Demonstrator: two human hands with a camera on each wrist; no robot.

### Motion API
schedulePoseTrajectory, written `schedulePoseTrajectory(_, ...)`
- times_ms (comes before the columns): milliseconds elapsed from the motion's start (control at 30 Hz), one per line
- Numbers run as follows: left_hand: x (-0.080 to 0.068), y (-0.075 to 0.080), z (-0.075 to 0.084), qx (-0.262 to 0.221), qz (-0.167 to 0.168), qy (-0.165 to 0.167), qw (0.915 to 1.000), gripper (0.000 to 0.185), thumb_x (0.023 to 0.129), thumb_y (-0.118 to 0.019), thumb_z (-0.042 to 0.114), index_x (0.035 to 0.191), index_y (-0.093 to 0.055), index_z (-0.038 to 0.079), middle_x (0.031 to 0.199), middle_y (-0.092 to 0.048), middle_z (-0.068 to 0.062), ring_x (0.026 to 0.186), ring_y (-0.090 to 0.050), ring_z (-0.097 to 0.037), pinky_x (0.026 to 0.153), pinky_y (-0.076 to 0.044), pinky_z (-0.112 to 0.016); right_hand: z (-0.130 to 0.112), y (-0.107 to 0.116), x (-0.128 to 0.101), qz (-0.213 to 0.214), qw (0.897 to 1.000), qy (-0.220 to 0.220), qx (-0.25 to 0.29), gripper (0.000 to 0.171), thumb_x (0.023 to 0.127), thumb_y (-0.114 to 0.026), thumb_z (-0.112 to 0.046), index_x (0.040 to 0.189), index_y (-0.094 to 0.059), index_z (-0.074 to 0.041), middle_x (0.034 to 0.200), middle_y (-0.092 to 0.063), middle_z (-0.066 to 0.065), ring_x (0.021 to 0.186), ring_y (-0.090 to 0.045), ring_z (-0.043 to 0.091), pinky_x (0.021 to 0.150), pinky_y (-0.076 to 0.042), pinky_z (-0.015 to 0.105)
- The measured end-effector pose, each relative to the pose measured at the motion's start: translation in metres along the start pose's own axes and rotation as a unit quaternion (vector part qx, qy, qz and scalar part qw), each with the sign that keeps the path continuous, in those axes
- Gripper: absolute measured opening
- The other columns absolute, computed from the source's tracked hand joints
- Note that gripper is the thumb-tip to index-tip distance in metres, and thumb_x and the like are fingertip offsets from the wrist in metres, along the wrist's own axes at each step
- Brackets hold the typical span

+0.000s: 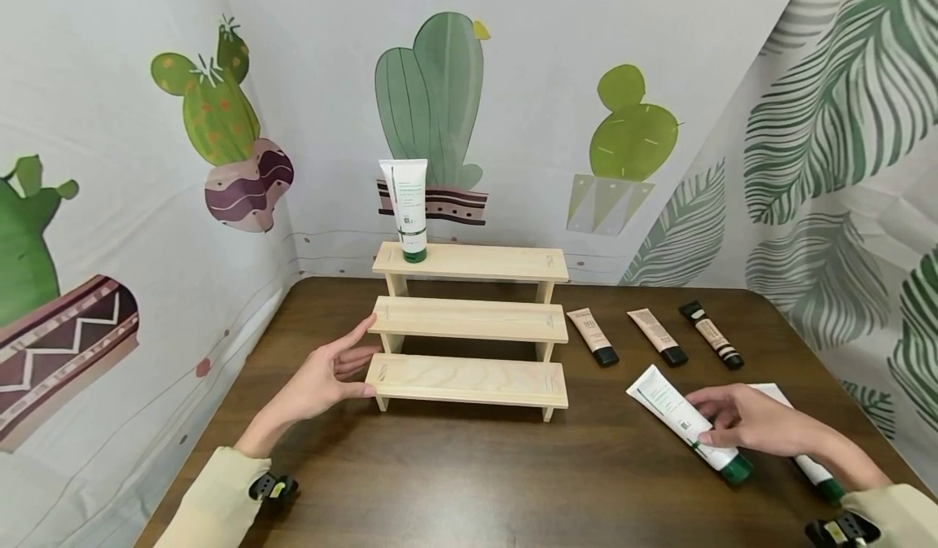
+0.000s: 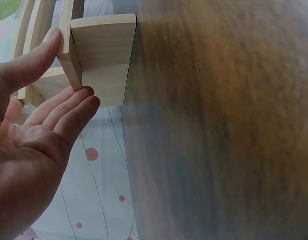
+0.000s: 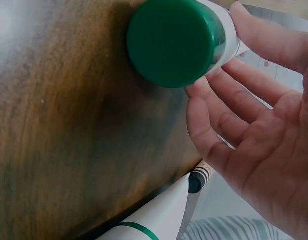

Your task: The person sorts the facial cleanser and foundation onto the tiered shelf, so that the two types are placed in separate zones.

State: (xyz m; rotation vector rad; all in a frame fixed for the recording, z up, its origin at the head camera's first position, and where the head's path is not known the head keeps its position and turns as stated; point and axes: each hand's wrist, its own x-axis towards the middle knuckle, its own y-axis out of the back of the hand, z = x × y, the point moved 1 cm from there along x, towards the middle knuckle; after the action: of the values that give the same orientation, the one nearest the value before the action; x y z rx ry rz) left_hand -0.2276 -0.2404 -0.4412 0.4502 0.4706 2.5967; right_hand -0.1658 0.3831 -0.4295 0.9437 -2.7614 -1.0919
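- Head: right of the shelf (image 1: 469,320), the right hand (image 1: 765,422) pinches a white tube (image 1: 681,418) (green cap (image 1: 737,470)); the left hand (image 1: 322,379), fingers extended, touches the shelf's left end.
- Left wrist: thumb and fingertips meet the shelf.
- Right wrist: thumb and fingers grip the tube.

brown table (image 1: 469,471), pale backdrop (image 1: 542,84) behind, printed green cacti (image 1: 633,142), patterned pots (image 1: 610,204), striped leaves (image 1: 821,137) at right
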Motion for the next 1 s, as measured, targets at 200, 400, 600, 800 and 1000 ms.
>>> schedulePoseTrajectory(200,0.0,0.0,0.0,0.003,0.001,0.003,1.0,0.101,0.073,-0.08,-0.002,0.152,-0.022,0.022,0.154,-0.024,-0.001,0.125,-0.046,-0.036,0.098,-0.042,-0.046,0.005,0.0,0.003,-0.019,0.999,0.021,0.03,0.054,0.087,-0.069,-0.009,0.128,-0.045,0.015,0.098,-0.062,0.014,0.074,-0.062,0.015,0.059,-0.053,0.027)
schedulePoseTrajectory(400,0.0,0.0,0.001,0.004,0.002,0.003,1.0,0.101,0.072,-0.08,-0.002,0.152,-0.023,0.021,0.154,-0.025,-0.003,0.125,-0.047,-0.033,0.098,-0.042,-0.046,0.003,-0.002,0.006,-0.012,0.999,0.003,0.035,0.055,0.084,-0.072,-0.011,0.127,-0.048,0.013,0.097,-0.062,0.013,0.072,-0.061,0.016,0.058,-0.053,0.028)
schedulePoseTrajectory(600,-0.001,0.0,0.001,0.006,0.003,0.002,1.0,0.101,0.072,-0.079,-0.003,0.152,-0.023,0.021,0.154,-0.025,-0.002,0.125,-0.047,-0.032,0.098,-0.042,-0.045,-0.004,-0.004,0.009,0.015,1.0,0.009,0.014,0.054,0.083,-0.073,-0.014,0.127,-0.051,0.01,0.096,-0.065,0.008,0.074,-0.062,0.014,0.059,-0.053,0.027)
schedulePoseTrajectory(800,-0.002,0.0,0.001,0.01,0.002,-0.002,1.0,0.101,0.072,-0.079,-0.003,0.152,-0.023,0.02,0.154,-0.025,-0.003,0.124,-0.047,-0.033,0.098,-0.043,-0.045,-0.012,-0.003,0.012,0.035,0.999,0.019,-0.004,0.057,0.082,-0.075,-0.015,0.126,-0.051,0.012,0.094,-0.067,0.005,0.076,-0.062,0.013,0.062,-0.054,0.026)
schedulePoseTrajectory(1000,-0.001,0.0,0.0,0.009,0.003,0.0,1.0,0.101,0.073,-0.079,-0.004,0.152,-0.023,0.02,0.153,-0.027,-0.004,0.124,-0.048,-0.032,0.097,-0.043,-0.043,-0.024,0.0,0.017,0.045,0.999,-0.006,0.012,0.066,0.081,-0.076,-0.017,0.129,-0.046,0.017,0.093,-0.066,0.008,0.076,-0.062,0.016,0.062,-0.055,0.028)
